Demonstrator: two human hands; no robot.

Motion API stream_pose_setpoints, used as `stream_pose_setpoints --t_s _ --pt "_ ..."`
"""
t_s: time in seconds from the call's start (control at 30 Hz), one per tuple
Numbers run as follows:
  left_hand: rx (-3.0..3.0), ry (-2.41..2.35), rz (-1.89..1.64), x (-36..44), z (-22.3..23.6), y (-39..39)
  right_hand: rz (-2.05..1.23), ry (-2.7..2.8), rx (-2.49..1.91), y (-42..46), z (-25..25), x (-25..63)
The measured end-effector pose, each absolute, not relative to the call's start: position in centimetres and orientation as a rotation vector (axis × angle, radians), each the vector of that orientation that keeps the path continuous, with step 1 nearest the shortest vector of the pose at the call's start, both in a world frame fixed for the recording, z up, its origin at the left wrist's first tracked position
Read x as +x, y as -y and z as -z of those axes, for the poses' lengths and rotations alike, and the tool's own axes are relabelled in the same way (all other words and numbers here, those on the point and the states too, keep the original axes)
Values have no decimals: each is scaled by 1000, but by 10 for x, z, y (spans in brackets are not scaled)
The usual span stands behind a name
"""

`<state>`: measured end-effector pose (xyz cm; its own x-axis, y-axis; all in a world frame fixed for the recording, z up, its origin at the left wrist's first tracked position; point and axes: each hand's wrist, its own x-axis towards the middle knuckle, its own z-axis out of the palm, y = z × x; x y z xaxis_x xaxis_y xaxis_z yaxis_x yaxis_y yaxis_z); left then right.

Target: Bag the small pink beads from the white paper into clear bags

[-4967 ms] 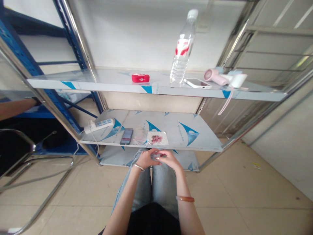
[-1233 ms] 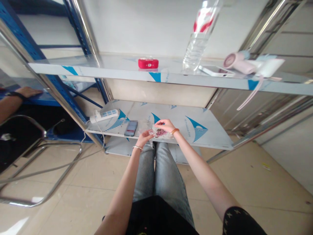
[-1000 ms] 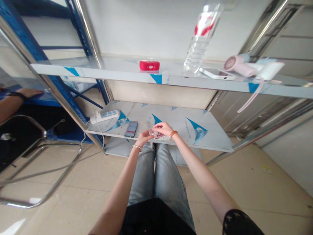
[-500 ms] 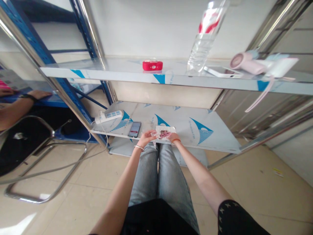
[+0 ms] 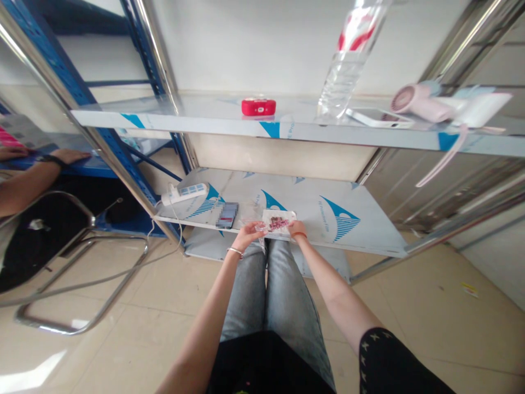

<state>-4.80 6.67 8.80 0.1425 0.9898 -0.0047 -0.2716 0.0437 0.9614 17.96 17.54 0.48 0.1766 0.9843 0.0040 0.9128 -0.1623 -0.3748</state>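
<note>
My left hand (image 5: 251, 234) is closed in a pinch at the left side of a small white card or packet (image 5: 280, 214). Crinkled clear plastic (image 5: 261, 242) shows at its fingertips and hangs below them. A row of small dark-pink beads (image 5: 279, 224) lies across the packet's front, between my two hands. From the right, my right hand (image 5: 298, 228) has its fingers closed at the end of the beads and the packet's edge. Fine detail is too small to make out. A phone (image 5: 228, 215) with a blurred screen lies left of my left hand.
A white power strip (image 5: 185, 193) with a cord sits on the lower shelf (image 5: 303, 194). The upper shelf (image 5: 197, 117) carries a red case (image 5: 258, 108), a water bottle (image 5: 348, 65), a white phone (image 5: 379, 117) and a pink handheld fan (image 5: 422, 102). At left are a chair (image 5: 82, 323) and another person's arm (image 5: 30, 186).
The view has shifted slightly. Both my hands stay at the packet and beads; my left hand's fingers sit a little lower against it, and the beads show more as a slanted row.
</note>
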Motion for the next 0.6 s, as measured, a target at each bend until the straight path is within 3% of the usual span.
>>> stream_pose_setpoints --t_s 0.6 --pt "1050 -832 -1129 -42 -84 -84 -240 1939 -2207 -207 -16 204"
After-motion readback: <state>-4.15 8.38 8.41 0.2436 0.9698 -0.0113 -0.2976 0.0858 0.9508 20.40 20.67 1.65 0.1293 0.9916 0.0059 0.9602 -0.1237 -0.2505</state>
